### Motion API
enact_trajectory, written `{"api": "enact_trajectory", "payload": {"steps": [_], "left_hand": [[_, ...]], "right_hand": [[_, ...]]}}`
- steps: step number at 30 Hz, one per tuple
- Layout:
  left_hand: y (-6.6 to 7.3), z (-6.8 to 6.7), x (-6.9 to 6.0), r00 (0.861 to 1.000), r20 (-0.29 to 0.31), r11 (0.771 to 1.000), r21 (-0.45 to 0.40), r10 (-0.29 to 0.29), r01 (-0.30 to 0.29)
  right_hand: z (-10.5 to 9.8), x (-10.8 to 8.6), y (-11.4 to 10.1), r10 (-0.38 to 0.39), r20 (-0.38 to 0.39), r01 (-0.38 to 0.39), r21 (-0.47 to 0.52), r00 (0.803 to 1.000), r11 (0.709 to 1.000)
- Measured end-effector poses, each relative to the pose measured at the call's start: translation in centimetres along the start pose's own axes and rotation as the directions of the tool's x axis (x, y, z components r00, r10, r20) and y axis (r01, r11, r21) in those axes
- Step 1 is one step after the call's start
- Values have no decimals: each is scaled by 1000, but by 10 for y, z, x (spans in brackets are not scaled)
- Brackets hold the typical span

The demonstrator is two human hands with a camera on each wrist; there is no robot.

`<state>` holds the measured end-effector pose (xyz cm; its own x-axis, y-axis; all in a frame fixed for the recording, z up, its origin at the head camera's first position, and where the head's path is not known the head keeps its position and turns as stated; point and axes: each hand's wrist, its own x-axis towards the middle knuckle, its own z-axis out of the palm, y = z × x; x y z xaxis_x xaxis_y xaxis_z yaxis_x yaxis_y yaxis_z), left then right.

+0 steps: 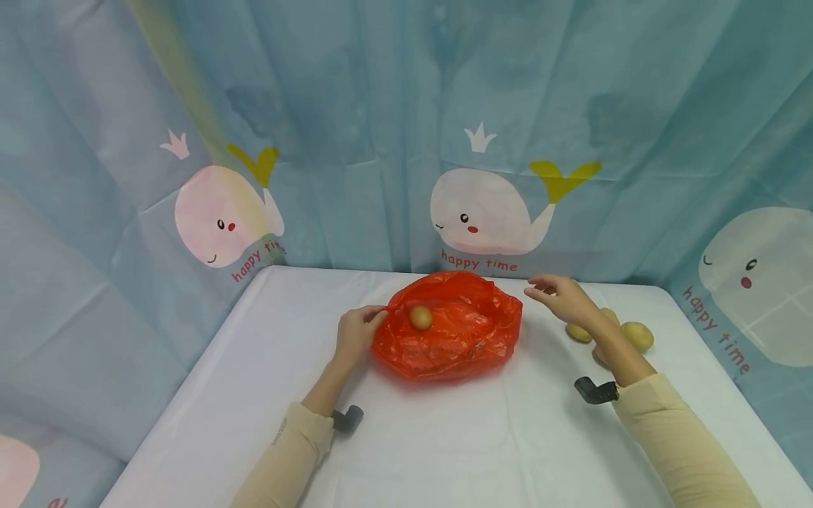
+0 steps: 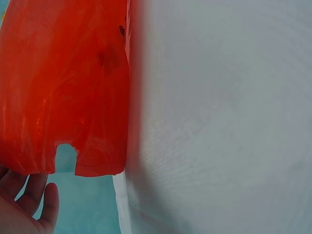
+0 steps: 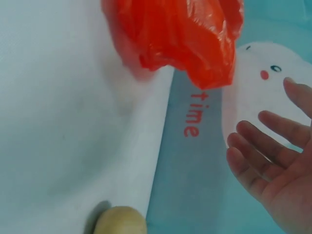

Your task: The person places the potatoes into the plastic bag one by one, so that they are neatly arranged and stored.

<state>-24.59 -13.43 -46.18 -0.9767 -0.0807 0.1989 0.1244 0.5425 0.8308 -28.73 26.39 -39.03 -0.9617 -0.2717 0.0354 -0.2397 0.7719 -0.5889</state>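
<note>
A red plastic bag (image 1: 470, 339) lies with its mouth spread on the white table, a round yellowish potato (image 1: 420, 317) inside near its left side. The left hand (image 1: 357, 335) pinches the bag's left edge; in the left wrist view its fingers (image 2: 36, 195) are at the rim of the bag (image 2: 68, 87), beside a notch. To the right of the bag and above the table, the right hand (image 1: 565, 300) holds nothing. The right wrist view shows that hand (image 3: 278, 161) with fingers spread, apart from the bag (image 3: 180, 39).
Several potatoes (image 1: 637, 337) lie on the right of the table, partly behind the right forearm; one potato (image 3: 121, 222) shows low in the right wrist view. A blue curtain (image 1: 356, 197) with whale prints stands behind the white table (image 1: 457, 444) and at both sides.
</note>
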Motion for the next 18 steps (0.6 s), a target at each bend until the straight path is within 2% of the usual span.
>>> {"api": "enact_trajectory", "payload": {"steps": [11,18], "left_hand": [[3,-1,0,1000,3,1000,-5,-5,5],[4,-1,-2,1000,6,1000,-7,-6,6]], "right_hand": [[-5,-6,18,34,3,-33,-28,999,999],[-10,-10,29,82,13,-81,-52,997,995]]}}
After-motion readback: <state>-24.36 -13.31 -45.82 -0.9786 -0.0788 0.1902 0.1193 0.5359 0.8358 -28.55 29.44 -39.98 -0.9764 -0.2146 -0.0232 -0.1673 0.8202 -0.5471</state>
